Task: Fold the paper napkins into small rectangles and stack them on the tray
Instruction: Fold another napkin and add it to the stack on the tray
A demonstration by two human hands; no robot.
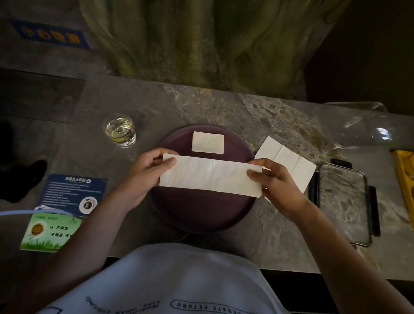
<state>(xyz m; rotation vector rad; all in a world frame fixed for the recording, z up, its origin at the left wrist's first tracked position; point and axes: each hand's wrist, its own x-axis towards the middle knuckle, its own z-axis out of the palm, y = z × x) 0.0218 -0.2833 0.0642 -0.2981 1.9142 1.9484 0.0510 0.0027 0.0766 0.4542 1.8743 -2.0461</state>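
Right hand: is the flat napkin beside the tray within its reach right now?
Probably yes: the flat napkin lies just beyond the right hand with nothing between, but that hand pinches the strip and must let go first.

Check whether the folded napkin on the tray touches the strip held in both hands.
Apart. The head view shows a band of bare tray between the folded napkin and the far edge of the strip.

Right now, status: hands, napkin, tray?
Left hand and right hand pinch ends of long folded napkin over purple tray. One small folded napkin on tray. Unfolded napkin beside tray, right. Nothing in the way.
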